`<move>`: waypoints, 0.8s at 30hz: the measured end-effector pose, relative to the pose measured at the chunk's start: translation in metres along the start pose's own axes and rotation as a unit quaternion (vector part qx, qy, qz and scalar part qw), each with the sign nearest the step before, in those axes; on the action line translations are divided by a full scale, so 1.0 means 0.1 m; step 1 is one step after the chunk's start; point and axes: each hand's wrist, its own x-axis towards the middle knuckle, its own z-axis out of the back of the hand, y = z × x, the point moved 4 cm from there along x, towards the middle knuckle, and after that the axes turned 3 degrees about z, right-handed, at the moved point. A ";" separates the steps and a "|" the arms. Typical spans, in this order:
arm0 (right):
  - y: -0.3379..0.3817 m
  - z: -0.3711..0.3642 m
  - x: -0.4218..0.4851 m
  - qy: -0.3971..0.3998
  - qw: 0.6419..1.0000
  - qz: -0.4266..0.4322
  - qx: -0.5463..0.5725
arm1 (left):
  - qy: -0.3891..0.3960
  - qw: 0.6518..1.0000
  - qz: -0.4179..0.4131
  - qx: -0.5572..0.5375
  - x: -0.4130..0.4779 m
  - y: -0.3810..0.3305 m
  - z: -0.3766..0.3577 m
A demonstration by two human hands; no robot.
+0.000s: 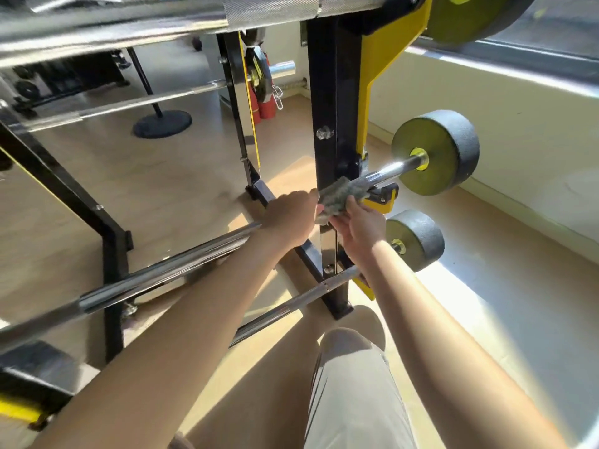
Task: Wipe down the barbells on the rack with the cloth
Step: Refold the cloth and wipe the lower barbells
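Note:
A chrome barbell [393,170] with a black and yellow-green end weight [444,150] lies on the black and yellow rack [334,92]. A grey cloth [340,196] is wrapped over its bar just beside the rack's right upright. My left hand [291,218] grips the bar and pinches the cloth's left edge. My right hand [359,225] holds the cloth from below, fingers under it. A lower barbell [291,306] with a smaller weight [418,239] passes beneath my arms. Another knurled bar [272,8] runs across the top.
A second rack with a barbell [129,105] and plate [261,76] stands behind, with a round black base [162,123] on the wood floor. A pale wall and window sill [518,102] close off the right. My leg in light shorts [353,384] is below.

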 end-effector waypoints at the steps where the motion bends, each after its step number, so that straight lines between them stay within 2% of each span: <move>1: -0.07 -0.04 -0.03 0.007 1.000 0.001 -0.014 | -0.004 1.000 -0.005 -0.007 -0.05 0.05 0.00; 4: -0.42 -0.26 -0.20 0.039 0.997 -0.028 -0.061 | 0.000 1.000 0.008 -0.003 -0.22 0.31 0.04; 8: -0.78 -0.46 -0.47 0.165 0.984 -0.058 -0.035 | 0.019 0.998 0.054 0.020 -0.57 0.74 0.15; 10: -0.98 -0.53 -0.62 0.192 0.978 -0.072 -0.046 | 0.018 0.996 0.081 0.022 -0.75 0.92 0.20; 14: -1.17 -0.63 -0.76 0.174 0.978 -0.093 -0.065 | 0.014 0.995 0.092 0.030 -0.89 1.00 0.21; 19: -0.87 -0.42 -0.64 0.115 0.987 -0.108 -0.022 | -0.020 0.998 0.058 0.032 -0.82 0.85 0.15; 22: -0.62 -0.31 -0.59 0.072 0.994 -0.077 -0.039 | -0.028 0.998 0.045 0.023 -0.69 0.67 0.16; 24: -0.48 -0.25 -0.55 0.025 0.997 -0.056 -0.047 | -0.012 0.999 0.035 -0.032 -0.57 0.59 0.14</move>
